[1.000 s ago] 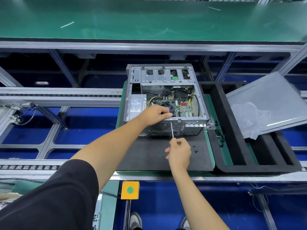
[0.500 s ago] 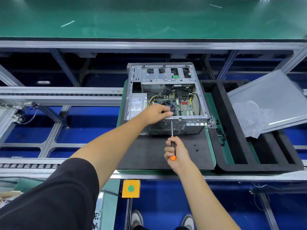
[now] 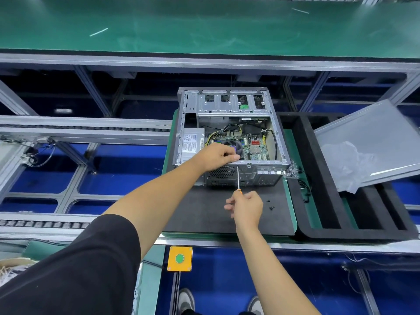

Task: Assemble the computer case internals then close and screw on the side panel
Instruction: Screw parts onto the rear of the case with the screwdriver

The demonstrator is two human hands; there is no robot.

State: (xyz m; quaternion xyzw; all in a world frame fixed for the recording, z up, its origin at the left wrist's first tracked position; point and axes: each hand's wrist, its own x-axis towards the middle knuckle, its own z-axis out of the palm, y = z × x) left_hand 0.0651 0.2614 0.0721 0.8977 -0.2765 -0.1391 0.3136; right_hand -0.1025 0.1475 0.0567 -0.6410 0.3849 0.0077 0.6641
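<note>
Computer case lies open on the dark mat, power supply label unreadable. Left hand grips the near rim; right hand holds the screwdriver, now hiding most of its orange handle. Loose screws sit right of it.

No legible text anywhere. White label on the power supply, left side of open computer case, carries blue heading, rows of small marks, a red-tinted block and barcode strip at its right edge, all too small/blurred to read. Chips and connectors on the motherboard show no readable markings at this res; yellow button box at near edge has a plain green button, no lettering seen.
</note>
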